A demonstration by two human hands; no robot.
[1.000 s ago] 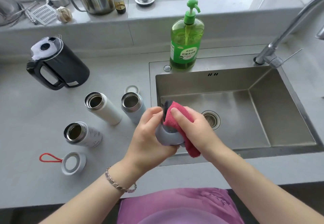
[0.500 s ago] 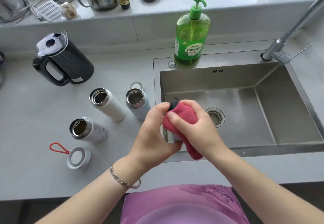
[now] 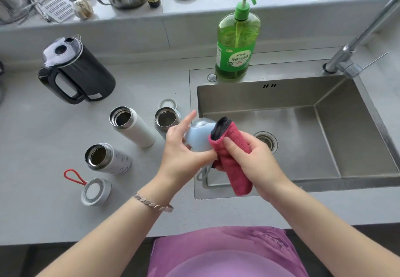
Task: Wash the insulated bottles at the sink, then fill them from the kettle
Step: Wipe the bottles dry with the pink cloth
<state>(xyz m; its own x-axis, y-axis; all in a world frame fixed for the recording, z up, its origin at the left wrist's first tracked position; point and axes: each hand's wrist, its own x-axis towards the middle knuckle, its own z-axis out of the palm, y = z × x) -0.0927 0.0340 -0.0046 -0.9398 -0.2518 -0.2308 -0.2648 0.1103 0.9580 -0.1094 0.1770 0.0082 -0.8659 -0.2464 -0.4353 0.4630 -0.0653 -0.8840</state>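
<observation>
My left hand (image 3: pixel 184 148) holds a pale blue bottle cap (image 3: pixel 200 134) with a grey loop hanging below, over the sink's left edge. Its index finger sticks out straight while the thumb and other fingers curl round the cap. My right hand (image 3: pixel 249 157) grips a folded red cloth (image 3: pixel 234 159) pressed against the cap's right side. Three open insulated bottles stand on the counter: a white one (image 3: pixel 132 126), a blue-grey one (image 3: pixel 166 120) partly behind my left hand, and a patterned white one (image 3: pixel 107 157). The black kettle (image 3: pixel 75 72) stands at the back left.
A white cap with a red loop (image 3: pixel 93 190) lies front left. A small ring lid (image 3: pixel 167 104) sits behind the blue-grey bottle. Green dish soap (image 3: pixel 237 38) stands behind the steel sink (image 3: pixel 303 99); the faucet (image 3: pixel 357 44) rises at right. Steel pots and small items crowd the sill.
The cloth has slid off the cap's top to its right side, so the pale blue cap now shows. My left index finger has straightened. Both hands shifted slightly left.
</observation>
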